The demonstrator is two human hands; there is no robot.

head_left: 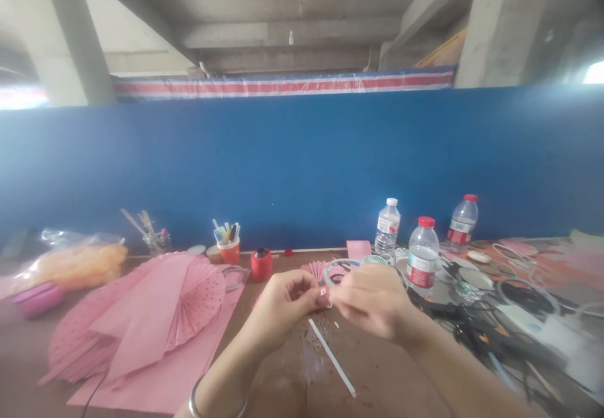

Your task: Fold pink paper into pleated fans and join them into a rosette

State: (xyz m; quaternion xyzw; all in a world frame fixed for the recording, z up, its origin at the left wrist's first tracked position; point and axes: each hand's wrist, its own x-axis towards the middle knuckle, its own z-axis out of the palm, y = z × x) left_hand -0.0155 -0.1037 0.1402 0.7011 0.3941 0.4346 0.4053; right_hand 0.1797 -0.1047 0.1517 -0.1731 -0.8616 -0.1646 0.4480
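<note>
Two bare hands meet mid-table in the head view, low centre. Left hand (285, 305): thumb and forefinger pinched on a small pink piece (323, 293), other fingers curled. Right hand (375, 301): fingers bent together, tips right at the piece's right edge; can't tell if they grip it or just touch. Piece sits between the two sets of fingertips, above the table (278, 377); its detail is too small to read. Bracelet (192, 399) on left wrist.

Just behind the hands: pink fan (313, 269), partly hidden by them, and a clear hoop (346, 262). Nearer the person, a white stick (333, 358) lies flat at a slant, dark specks scattered around its far end.

Left side: pleated pink fans (202, 292) and folded pink sheets (141, 336) piled on a larger pink sheet. Beyond them, bag (80, 264) with yellow-orange contents, pink pouch (38, 298) beside it. Red jar (262, 265) just right of a cup (229, 253) of upright tools.

Right side: three bottles, one white-capped (387, 226), two red-capped (423, 260) (462, 221), all upright. Cables (472, 323) tangled near the right forearm. Blue partition (292, 166) runs behind the table.
</note>
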